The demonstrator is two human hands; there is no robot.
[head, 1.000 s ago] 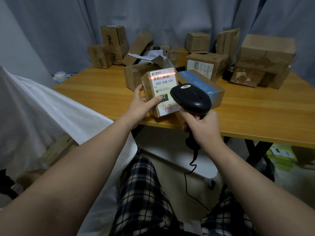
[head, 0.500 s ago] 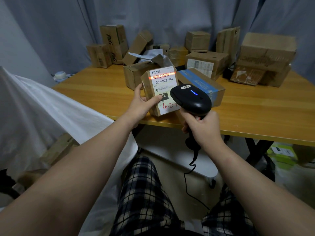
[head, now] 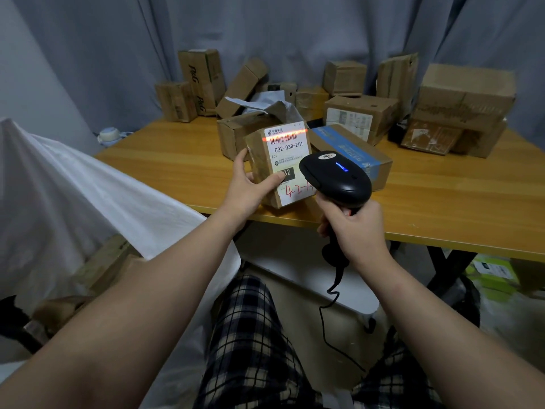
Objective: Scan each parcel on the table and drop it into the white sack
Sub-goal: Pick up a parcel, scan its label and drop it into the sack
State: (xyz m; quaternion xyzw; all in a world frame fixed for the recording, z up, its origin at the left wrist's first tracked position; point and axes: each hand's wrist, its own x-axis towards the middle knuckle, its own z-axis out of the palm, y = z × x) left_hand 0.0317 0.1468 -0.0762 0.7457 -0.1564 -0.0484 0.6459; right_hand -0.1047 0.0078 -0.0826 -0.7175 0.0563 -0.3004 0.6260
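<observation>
Parcel label (head: 287,150) partly behind the scanner (head: 336,180); white sack (head: 88,202) partly beyond the left edge.

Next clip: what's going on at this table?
A seated person is scanning a parcel. The left hand holds a cardboard parcel upright at the near edge of the wooden table, with the label facing the camera. The right hand grips a black scanner, whose red line lies across the barcode. More boxes sit further back on the table. The white sack is at the person's left.
</observation>
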